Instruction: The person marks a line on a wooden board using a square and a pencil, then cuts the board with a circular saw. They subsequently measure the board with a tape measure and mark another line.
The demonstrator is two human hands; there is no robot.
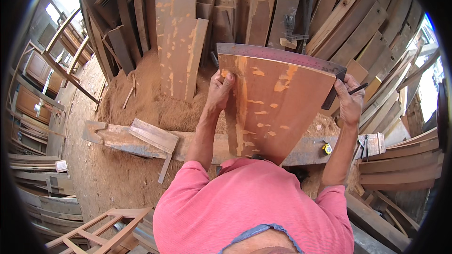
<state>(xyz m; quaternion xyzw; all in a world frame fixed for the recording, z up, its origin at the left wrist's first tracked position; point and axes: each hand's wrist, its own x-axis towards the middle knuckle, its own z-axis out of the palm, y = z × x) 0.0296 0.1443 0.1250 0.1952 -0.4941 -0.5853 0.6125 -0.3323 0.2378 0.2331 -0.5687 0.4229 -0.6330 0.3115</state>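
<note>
A broad reddish-brown wooden panel [268,108] with orange filler patches stands tilted up in front of my chest. My left hand [220,91] is closed round its left edge near the far end, thumb on the face. Along that far end lies a dark, purplish metal carpenter's square [282,57], its short arm bending down at the right corner. My right hand [349,101] is closed at this corner, fingers on the square and panel edge. A dark pencil [359,89] sticks out of the same hand. The panel's lower end is partly hidden by my body.
A long plank bench [301,153] crosses ahead, bearing a yellow tape measure [327,148], a plier-like metal tool [362,146] and a wooden piece with a narrow blade [153,136]. Sawdust [141,84] is heaped behind. Boards [362,33] lean all round; a wooden frame [96,233] is lower left.
</note>
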